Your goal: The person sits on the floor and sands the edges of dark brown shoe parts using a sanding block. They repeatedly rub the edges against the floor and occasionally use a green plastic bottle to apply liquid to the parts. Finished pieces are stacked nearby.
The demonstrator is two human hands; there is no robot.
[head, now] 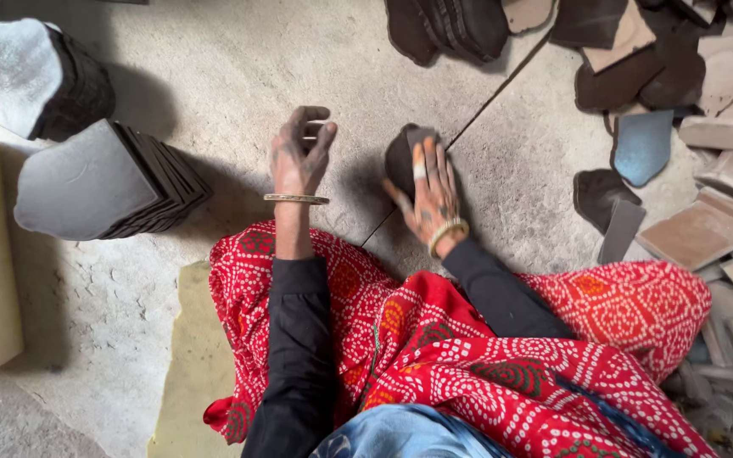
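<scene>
Right hand (431,193) pressed flat on a dark stone piece (402,157) on the floor; left hand (299,154) just beside, loosely curled, empty. Likely slip off the rounded edge, scraping fingertips on concrete.

Black long sleeves (299,339) cover both arms, a metal bangle (296,199) circles each wrist, and a red dotted cloth (468,348) drapes the lap at six o'clock.
</scene>
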